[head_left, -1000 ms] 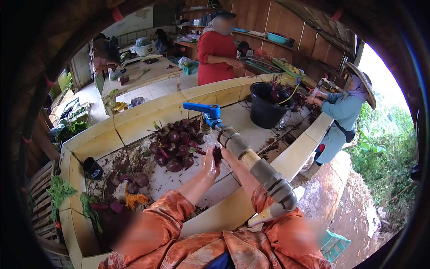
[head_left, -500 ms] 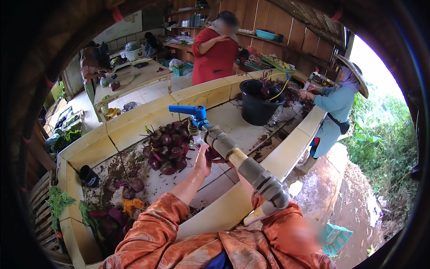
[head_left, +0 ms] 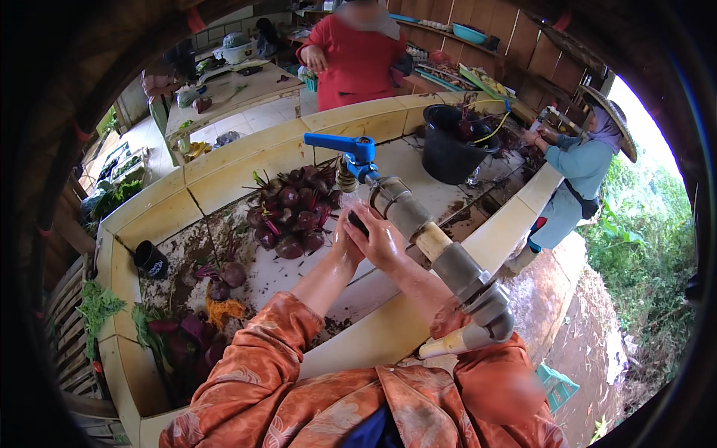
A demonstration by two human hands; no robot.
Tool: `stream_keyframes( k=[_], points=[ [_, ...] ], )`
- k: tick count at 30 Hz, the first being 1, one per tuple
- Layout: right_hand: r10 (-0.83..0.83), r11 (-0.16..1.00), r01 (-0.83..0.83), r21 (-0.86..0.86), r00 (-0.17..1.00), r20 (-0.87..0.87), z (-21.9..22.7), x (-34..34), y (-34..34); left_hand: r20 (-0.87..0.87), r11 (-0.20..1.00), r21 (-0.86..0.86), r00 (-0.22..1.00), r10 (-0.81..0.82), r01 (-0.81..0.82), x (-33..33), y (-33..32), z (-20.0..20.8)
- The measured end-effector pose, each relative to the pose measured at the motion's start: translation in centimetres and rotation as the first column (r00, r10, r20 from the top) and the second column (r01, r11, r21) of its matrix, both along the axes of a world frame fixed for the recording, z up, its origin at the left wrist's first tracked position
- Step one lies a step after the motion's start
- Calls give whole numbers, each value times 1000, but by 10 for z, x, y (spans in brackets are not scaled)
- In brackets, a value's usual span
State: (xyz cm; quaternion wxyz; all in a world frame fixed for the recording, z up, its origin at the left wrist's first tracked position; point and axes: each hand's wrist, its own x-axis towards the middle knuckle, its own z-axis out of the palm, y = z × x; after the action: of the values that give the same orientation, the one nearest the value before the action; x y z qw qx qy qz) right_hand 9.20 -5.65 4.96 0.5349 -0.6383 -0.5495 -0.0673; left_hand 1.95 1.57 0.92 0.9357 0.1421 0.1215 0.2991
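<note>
Under the tap with the blue lever (head_left: 340,144), my two hands are together in running water. My left hand (head_left: 345,243) and my right hand (head_left: 382,243) are closed around a dark beet (head_left: 358,222), of which only a small part shows between the fingers. Just left of my hands lies a heap of beets (head_left: 293,213) with some purple stems, on the white tiled basin floor (head_left: 270,275). A few more beets (head_left: 232,274) lie in dirt farther left, next to an orange mesh scrap (head_left: 219,310).
Thick grey pipe (head_left: 426,239) crosses right of my hands. The basin has a yellowish rim (head_left: 224,175). Inside stand a black bucket (head_left: 448,157) of beets and a black cup (head_left: 151,260). A person in red (head_left: 355,60) stands beyond; another in a hat (head_left: 579,160) works at the far right.
My right hand has come up from behind the pipe to my left hand, and the beet is raised under the water. The person in red has lowered an arm. My view has tilted down.
</note>
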Motion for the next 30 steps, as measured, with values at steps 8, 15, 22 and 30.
stream_keyframes(
  k=[8, 15, 22, 30],
  points=[
    [140, 983, -123, 137, 982, -124, 4, -12, 1, -12, 990, 65, 992, 128, -127, 8, -2, -2],
    [110, 921, -339, -194, 703, -703, 6, -1, -6, -178, 928, 97, 911, 372, -360, 11, -13, 3],
    [20, 945, -119, -304, 951, -309, -19, -15, -10, -218, 911, 129, 885, 411, -391, 4, -2, -2],
    [74, 931, -331, -151, 577, -813, -17, 51, 6, -80, 982, -63, 980, -181, 176, -1, 0, -4]
  ],
)
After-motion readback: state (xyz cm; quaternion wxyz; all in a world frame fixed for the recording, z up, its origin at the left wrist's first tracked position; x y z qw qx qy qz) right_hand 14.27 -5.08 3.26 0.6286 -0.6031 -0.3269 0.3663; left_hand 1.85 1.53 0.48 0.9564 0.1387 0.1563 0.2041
